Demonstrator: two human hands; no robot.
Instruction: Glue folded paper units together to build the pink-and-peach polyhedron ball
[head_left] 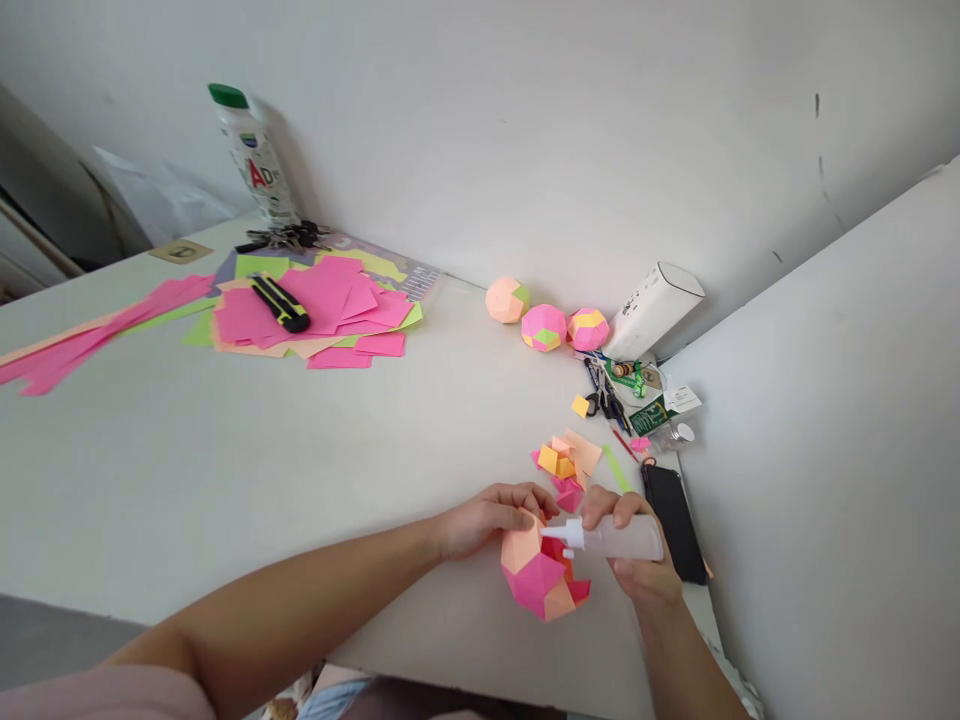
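My left hand (487,518) is closed on the upper edge of a partly built paper ball (534,580), made of pink and peach folded pieces, with an opening on its right side. In my right hand (646,572) is a white glue bottle (624,538), gripped sideways. Its thin nozzle points left and meets the ball's rim close to my left thumb; whether glue is coming out is too small to tell. Just beyond both hands lies a small heap of folded paper pieces (556,462) in orange, peach and pink.
Three finished paper balls (544,328) sit by the wall beside a white box (651,310). Pens and scissors (606,395) lie at right, above a black case (675,520). Farther left are pink paper sheets (337,295), a utility knife (281,303) and a green-capped bottle (259,165).
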